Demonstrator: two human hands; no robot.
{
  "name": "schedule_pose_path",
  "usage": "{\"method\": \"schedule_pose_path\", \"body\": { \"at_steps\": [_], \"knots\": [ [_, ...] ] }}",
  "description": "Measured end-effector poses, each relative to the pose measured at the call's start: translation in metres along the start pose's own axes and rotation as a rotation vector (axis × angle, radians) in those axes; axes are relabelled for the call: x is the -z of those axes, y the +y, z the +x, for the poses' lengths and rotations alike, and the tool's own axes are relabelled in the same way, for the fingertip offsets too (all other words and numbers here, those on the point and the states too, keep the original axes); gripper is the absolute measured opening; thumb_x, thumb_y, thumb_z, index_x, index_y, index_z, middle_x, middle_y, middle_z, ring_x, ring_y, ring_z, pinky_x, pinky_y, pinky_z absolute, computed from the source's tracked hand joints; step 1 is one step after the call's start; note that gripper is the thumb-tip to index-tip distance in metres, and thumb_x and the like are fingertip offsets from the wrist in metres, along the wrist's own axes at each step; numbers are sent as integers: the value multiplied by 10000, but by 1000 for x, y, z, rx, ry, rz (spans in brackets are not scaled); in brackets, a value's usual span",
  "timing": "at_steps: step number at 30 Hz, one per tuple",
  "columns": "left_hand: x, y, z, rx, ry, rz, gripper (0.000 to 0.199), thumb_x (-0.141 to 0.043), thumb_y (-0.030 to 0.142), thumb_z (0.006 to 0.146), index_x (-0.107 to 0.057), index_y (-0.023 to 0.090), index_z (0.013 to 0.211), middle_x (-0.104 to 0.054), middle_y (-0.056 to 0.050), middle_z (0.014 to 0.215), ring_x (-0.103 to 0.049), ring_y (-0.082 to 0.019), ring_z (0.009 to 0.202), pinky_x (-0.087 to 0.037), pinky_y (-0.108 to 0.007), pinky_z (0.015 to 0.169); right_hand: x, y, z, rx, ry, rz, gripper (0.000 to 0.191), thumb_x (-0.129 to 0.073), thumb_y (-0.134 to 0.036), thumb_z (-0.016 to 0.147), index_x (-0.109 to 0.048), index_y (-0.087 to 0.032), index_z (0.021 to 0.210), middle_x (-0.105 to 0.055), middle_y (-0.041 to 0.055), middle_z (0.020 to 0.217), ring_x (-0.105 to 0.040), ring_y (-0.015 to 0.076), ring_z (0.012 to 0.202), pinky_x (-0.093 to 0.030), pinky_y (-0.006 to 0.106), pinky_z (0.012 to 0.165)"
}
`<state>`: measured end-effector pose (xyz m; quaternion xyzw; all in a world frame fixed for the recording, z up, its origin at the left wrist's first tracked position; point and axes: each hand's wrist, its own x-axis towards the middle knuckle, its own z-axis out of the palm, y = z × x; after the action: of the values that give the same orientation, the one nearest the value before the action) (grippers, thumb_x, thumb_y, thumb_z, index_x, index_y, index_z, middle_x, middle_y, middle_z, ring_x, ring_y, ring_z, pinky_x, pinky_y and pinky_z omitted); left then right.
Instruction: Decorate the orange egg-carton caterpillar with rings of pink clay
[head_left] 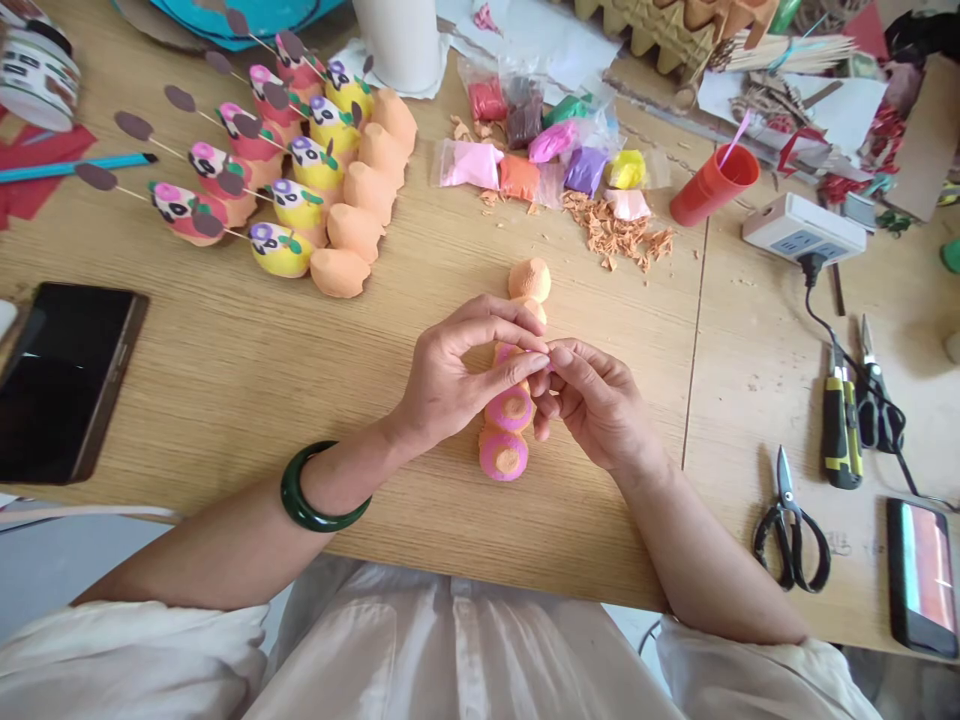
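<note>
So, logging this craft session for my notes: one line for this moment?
left hand: fingertips against right's | right hand: pinching, held item hidden | nearest: pink-rimmed orange cups | beyond: coloured clay packets

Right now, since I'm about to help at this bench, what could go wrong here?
The pink-ringed orange cups lie on their sides in a loose row under the left hand and right hand, so they could roll apart. The yellow bird figures sit close together; a reaching arm might snag them.
</note>
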<state>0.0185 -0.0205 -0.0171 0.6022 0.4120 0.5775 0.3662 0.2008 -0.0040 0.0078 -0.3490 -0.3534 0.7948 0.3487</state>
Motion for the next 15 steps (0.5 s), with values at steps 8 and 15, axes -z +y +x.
{"method": "schedule_pose_path", "body": {
  "at_steps": [8, 15],
  "knots": [
    [3, -1, 3, -2, 28, 3, 153, -858, 377, 966, -821, 245, 899, -802, -29, 1046, -772, -191, 1042, -642, -401, 1014, 7, 3, 4, 63, 119, -99, 377, -923, -519, 849, -750, -184, 828, -704, -13, 727, -634, 102, 563, -601, 233, 480],
    [5, -3, 4, 235, 71, -182, 285, -910, 471, 899, -836, 232, 1036, -806, -42, 1161, -783, -207, 1110, -677, -362, 953, 11, -1, 7, 63, 233, -32, 149, -828, -295, 821, -741, -200, 897, -680, -4, 868, -556, 84, 631, -495, 192, 463]
  ]
}}
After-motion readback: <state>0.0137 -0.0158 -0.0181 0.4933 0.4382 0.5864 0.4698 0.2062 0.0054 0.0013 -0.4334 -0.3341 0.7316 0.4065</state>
